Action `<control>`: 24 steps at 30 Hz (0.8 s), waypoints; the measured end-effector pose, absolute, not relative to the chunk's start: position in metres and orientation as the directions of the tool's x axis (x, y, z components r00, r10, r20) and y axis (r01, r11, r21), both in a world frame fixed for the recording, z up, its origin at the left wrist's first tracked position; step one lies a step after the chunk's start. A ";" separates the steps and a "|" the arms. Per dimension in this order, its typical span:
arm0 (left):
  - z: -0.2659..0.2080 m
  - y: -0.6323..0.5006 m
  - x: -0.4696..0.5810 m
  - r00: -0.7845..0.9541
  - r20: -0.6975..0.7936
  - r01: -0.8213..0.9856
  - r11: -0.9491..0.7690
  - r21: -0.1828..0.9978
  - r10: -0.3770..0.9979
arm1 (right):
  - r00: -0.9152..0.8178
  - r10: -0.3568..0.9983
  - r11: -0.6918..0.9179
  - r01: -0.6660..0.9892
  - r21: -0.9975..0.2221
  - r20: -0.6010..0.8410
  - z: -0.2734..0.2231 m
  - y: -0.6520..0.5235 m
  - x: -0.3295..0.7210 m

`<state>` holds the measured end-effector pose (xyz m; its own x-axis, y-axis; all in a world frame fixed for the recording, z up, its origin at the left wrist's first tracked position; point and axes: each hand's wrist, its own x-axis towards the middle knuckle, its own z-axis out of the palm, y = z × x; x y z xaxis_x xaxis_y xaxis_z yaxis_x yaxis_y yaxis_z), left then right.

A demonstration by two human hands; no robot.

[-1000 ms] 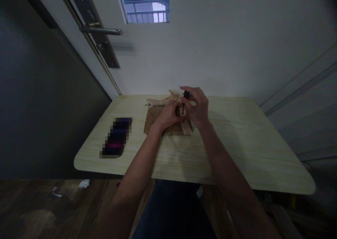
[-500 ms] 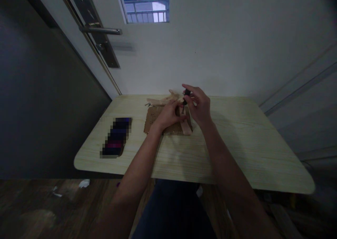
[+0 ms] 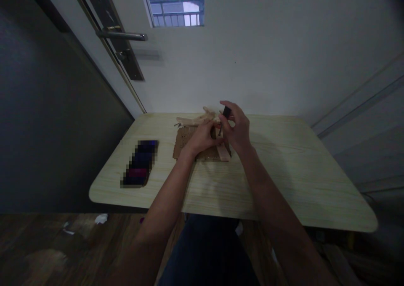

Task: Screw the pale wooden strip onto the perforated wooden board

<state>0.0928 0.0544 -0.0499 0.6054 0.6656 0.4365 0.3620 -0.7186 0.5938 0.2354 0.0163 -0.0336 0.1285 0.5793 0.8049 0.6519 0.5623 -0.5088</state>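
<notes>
Right hand (image 3: 240,130) — fingers pinched round black-handled tool (image 3: 227,112), shaft slanting down toward pale strip (image 3: 223,152) on cardboard (image 3: 208,154), worktop (image 3: 284,164) beneath. Left hand (image 3: 202,139) — thumb, forefinger curved apart at strip; grip unclear.

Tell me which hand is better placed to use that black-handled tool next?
Probably the right hand: it grips the black-handled tool, which points down toward the pale strip. The left hand is spread over the brown board, close to that strip.
</notes>
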 end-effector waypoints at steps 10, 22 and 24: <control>-0.049 0.052 0.092 0.597 0.415 0.389 -0.700 0.600 0.687 | 0.051 0.589 0.669 0.529 -0.522 0.806 -0.027 0.014 0.237; -0.052 0.054 0.092 0.600 0.461 0.330 -0.727 0.602 0.654 | 0.156 0.585 0.608 0.566 -0.557 0.796 -0.026 0.016 0.233; -0.052 0.054 0.092 0.595 0.462 0.334 -0.725 0.602 0.658 | 0.148 0.565 0.605 0.595 -0.530 0.812 -0.025 0.015 0.233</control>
